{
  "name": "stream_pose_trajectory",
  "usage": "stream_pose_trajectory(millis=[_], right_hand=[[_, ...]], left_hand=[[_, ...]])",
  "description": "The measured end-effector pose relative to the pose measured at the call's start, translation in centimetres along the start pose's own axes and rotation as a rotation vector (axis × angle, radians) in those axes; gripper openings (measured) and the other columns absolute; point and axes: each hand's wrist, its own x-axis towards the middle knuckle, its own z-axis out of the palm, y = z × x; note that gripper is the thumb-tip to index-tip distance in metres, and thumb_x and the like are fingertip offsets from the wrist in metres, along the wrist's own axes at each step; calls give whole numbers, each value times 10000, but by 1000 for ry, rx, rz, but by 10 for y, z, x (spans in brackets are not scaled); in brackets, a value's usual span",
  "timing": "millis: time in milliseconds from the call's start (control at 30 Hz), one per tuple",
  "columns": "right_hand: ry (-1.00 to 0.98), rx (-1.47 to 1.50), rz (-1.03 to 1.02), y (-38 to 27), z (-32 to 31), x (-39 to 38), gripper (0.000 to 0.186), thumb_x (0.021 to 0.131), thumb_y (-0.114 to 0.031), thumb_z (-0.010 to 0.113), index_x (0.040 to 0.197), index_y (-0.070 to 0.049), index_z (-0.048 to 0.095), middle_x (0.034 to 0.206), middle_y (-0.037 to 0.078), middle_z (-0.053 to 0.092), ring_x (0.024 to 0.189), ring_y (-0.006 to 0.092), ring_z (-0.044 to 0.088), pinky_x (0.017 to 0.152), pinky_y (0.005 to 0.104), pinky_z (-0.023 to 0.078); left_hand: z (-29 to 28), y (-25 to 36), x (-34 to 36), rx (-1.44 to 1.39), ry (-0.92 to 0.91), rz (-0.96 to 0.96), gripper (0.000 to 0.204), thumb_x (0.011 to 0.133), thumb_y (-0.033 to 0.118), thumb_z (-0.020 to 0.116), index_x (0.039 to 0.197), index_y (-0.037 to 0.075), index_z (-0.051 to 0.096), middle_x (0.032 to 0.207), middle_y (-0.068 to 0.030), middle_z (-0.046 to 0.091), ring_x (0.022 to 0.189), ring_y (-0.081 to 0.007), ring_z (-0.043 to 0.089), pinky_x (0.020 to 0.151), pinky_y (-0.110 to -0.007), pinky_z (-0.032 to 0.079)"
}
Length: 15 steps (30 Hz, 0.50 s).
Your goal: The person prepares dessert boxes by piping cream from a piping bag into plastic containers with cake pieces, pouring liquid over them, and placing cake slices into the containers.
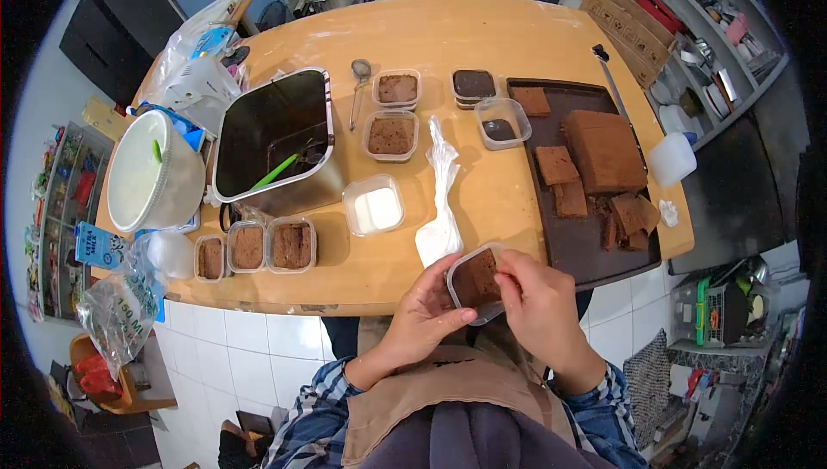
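Note:
Over the table's near edge, my left hand (422, 310) is closed round the side of a small clear plastic container (475, 318). A piece of chocolate cake (474, 281) lies inside it. My right hand (547, 305) reaches in from the right, its fingers pinched at the cake's edge inside the rim; the fingertips are partly hidden. Just beyond stands a piping bag (441, 232) of white cream with a twisted top. A container of white cream (376, 208) sits to its left. On the dark tray (564, 249) at right are a big chocolate cake block (607, 155) and several cut pieces (556, 165).
Filled cake containers (291, 245) line the near left edge, others (390, 136) stand farther back. A deep metal pan (276, 137) holding a green-handled spatula and a white bucket (155, 172) occupy the left. A spoon (358, 90) lies behind; a white bottle (672, 159) stands right of the tray.

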Motion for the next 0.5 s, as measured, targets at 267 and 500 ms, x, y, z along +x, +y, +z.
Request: stream_pose_trajectory(millis=[267, 500], right_hand=[[80, 118, 81, -7, -31, 3, 182, 678, -19, 620, 849, 12, 568, 769, 141, 580, 627, 231, 554, 546, 299, 446], [-225, 805, 416, 2, -20, -2, 307, 738, 6, 585, 1032, 26, 496, 876, 96, 572, 630, 114, 569, 510, 219, 468]], left_hand=[[-2, 13, -4, -90, 2, -42, 588, 776, 9, 554, 1279, 33, 252, 1246, -79, 358, 1130, -179, 381, 953, -319, 316], [-9, 16, 1, -159, -91, -30, 738, 738, 258, 640, 1294, 14, 221, 1256, -74, 357, 1148, -188, 367, 973, -325, 273]])
